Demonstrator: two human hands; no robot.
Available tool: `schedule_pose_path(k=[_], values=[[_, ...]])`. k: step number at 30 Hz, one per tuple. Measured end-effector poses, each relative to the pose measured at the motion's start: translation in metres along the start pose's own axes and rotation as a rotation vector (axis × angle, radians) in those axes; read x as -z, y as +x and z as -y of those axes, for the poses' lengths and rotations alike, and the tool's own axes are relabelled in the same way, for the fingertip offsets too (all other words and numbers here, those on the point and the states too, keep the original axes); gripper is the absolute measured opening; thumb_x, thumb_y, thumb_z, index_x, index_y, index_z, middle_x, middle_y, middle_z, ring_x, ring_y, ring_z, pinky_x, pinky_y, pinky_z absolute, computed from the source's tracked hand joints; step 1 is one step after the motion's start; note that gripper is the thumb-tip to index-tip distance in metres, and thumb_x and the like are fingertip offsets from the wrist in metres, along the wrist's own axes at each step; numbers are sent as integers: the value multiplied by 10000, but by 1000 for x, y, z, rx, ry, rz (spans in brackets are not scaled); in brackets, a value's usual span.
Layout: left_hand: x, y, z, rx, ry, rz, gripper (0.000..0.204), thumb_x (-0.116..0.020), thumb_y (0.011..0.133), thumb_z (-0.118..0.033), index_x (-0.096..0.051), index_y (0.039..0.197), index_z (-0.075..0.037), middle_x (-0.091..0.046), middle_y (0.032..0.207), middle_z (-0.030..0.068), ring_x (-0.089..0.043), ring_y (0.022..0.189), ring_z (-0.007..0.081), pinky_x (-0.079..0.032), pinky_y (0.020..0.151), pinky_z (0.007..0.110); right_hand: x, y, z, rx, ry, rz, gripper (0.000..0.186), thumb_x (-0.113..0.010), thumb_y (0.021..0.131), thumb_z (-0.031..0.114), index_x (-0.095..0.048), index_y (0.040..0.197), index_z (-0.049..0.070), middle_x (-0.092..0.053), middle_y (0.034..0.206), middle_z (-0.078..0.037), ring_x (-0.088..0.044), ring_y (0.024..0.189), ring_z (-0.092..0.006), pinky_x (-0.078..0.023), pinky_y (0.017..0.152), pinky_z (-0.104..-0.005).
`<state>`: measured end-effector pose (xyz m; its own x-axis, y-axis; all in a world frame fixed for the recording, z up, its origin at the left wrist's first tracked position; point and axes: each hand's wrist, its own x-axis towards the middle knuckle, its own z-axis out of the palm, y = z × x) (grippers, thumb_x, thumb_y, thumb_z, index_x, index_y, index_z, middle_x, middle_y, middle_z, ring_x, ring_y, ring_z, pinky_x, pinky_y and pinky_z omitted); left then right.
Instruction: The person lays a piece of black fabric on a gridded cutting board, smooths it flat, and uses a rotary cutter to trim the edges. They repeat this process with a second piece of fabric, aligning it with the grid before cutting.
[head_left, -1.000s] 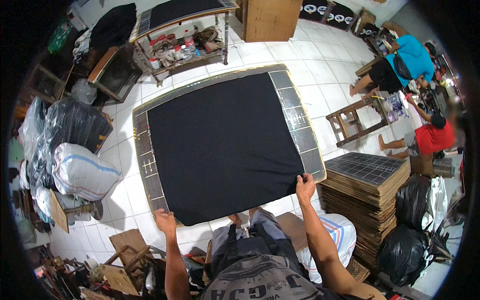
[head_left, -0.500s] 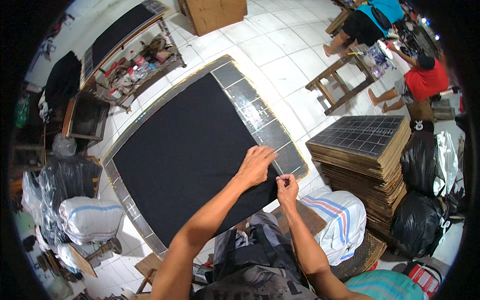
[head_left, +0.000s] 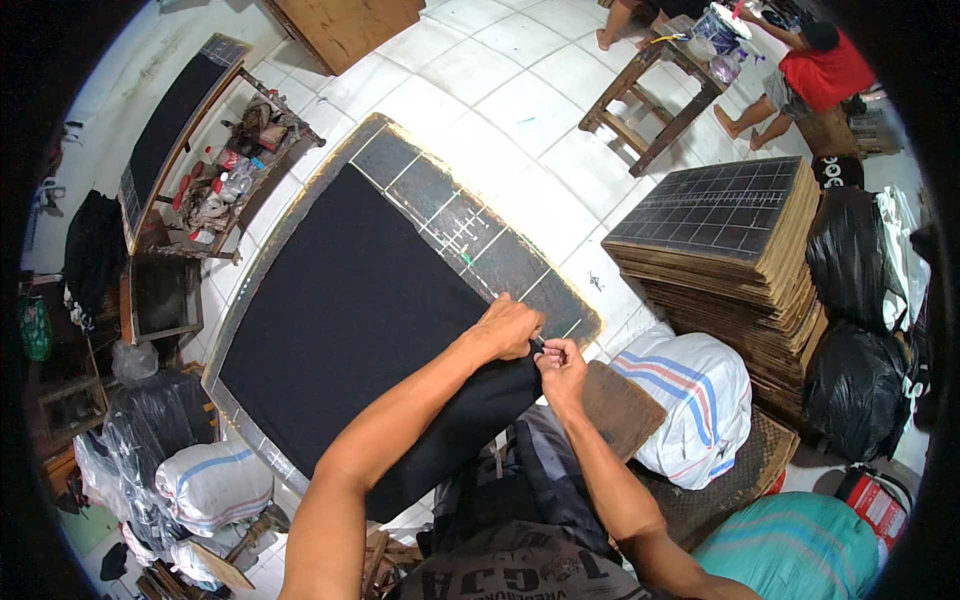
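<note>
Black cloth [head_left: 340, 320] lies over a dark grid-marked board [head_left: 455, 225] with worn pale edges, leaving a lined strip bare along the upper right. My left hand [head_left: 505, 325] reaches across to the cloth's right edge near the near corner, fingers curled onto it. Just right of it, my right hand [head_left: 560, 365] pinches that same edge between thumb and fingers; the cloth is raised and creased there. Whatever exactly lies between the two hands' fingertips is too small to make out.
Stacked grid-topped boards [head_left: 700, 210], white sacks [head_left: 670, 410] and black bags [head_left: 855, 380] are at right. A wooden stool [head_left: 645, 110] and co-worker in red [head_left: 830, 75] are top right. A cluttered shelf [head_left: 240, 170] and wrapped bundles [head_left: 150, 420] are left.
My left hand left the near-left corner and crossed to beside my right hand, its fingers now more curled. The cloth's near edge is pulled more askew. The view has swung rightward.
</note>
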<state>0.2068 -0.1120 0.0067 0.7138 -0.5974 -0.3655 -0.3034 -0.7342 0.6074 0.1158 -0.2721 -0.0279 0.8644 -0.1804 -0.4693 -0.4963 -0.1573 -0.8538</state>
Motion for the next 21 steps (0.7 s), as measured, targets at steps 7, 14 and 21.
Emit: schedule_pose_path(k=[7,14,21], values=[[-14,11,5,-32,-28,-50,184,-635,709,1,-693,868,-71,-724,904,131,-681,931,350,-467,856,463,8,-33,-3,-10,-68,99,384,-728,831,-38,-581,1185,-28,-639,910,-51,-600,806,-104,-515,750,-250],[-13,12,7,4,-93,-76,159,-645,697,12,-689,824,-74,-716,812,142,-689,859,359,-476,822,451,38,-40,-16,-118,-139,139,350,-733,795,-81,-596,1115,-43,-615,853,-24,-556,752,-86,-485,709,-251],[-14,11,8,-51,-41,-146,168,-640,705,7,-712,838,-68,-721,782,136,-696,816,357,-510,785,449,29,-22,8,83,-496,130,281,-752,790,36,-649,1046,-11,-580,781,-64,-548,667,-160,-497,692,-300]])
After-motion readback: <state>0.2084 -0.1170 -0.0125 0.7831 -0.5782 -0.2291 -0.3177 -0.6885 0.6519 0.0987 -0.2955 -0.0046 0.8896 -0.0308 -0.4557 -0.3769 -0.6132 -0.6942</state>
